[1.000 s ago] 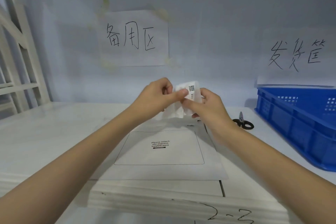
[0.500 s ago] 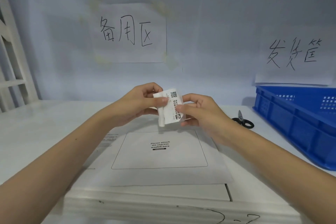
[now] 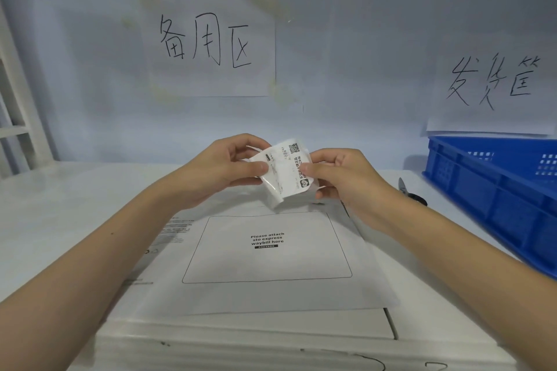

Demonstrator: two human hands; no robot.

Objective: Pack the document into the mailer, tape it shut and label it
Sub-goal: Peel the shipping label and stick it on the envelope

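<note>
Evidently the flat white paper mailer (image 3: 271, 262) lies face up near the desk's (image 3: 60, 205) front edge, apparently packed and closed (its seal is not visible). Above it, the left hand (image 3: 223, 172) and right hand (image 3: 343, 178) both pinch the small white printed label (image 3: 284, 170), which is not yet stuck on the marked waybill box.

left hand (image 3: 224, 169): raised, fingers pinching | right hand (image 3: 340, 178): raised, fingers pinching
</note>
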